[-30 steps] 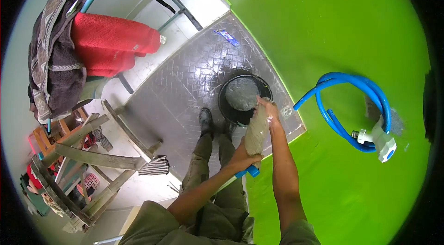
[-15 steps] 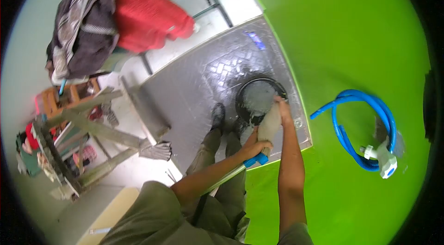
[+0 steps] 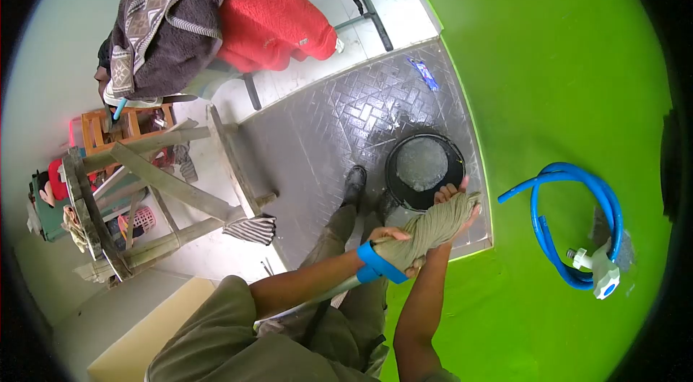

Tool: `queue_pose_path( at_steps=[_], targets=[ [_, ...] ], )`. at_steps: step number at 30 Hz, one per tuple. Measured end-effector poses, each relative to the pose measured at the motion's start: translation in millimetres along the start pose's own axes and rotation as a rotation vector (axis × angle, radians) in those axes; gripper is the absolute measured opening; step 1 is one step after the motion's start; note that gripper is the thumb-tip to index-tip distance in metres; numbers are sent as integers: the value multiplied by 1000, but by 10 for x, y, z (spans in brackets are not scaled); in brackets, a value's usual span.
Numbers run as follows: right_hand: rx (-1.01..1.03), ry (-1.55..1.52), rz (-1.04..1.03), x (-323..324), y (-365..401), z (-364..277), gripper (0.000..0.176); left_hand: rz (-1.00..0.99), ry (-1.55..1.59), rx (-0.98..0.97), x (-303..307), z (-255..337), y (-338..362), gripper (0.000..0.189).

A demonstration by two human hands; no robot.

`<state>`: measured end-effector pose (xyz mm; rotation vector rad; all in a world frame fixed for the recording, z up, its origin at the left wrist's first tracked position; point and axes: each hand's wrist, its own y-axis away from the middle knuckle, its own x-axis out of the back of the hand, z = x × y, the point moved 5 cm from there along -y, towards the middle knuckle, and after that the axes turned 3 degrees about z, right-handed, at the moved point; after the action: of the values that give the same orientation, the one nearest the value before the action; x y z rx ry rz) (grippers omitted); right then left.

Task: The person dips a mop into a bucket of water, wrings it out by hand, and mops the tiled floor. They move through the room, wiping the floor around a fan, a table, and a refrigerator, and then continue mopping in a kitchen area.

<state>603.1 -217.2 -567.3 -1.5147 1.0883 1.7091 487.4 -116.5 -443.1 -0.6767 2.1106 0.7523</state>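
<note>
A wet grey-beige string mop [image 3: 439,227] lies across both my hands, its strands bunched and twisted. My left hand [image 3: 391,236] is closed on the strands near the blue mop collar [image 3: 377,264]. Around the far end of the strands, my right hand [image 3: 462,202] grips with its fingers partly curled. The pale mop handle [image 3: 333,297] runs back under my left forearm toward my body. Just beyond my hands, a black bucket [image 3: 458,165] of cloudy grey water stands on the dark tiled floor.
A blue hose [image 3: 567,168] hangs coiled by a white tap [image 3: 603,271] on the green wall [image 3: 570,79]. At left stand a wooden frame [image 3: 173,198] and a rack with a red towel [image 3: 271,18]. A blue wrapper [image 3: 424,75] lies on the wet floor [image 3: 303,137].
The mop has come up and back from over the bucket, closer to me. My right hand has shifted to the far end of the strands. The view has shifted slightly.
</note>
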Motion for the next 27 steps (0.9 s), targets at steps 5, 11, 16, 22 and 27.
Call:
queue_pose_path(
  at_steps=[5,11,16,22,27],
  targets=[
    [288,124,482,-423,-193,120,52,34,-39,-41,46,-158,80,49],
    [87,16,346,-378,-76,-40,23,47,-184,-155,-146,-137,159,51],
    [-87,280,588,-529,-41,-98,31,311,-457,-153,151,-212,136,55],
    [-328,819,851,-818,-95,0,32,624,-1046,-178,95,-303,75,65],
    [-343,1126,849,-1124,-161,-45,22,705,-1388,-471,-190,-384,34,74]
  ],
)
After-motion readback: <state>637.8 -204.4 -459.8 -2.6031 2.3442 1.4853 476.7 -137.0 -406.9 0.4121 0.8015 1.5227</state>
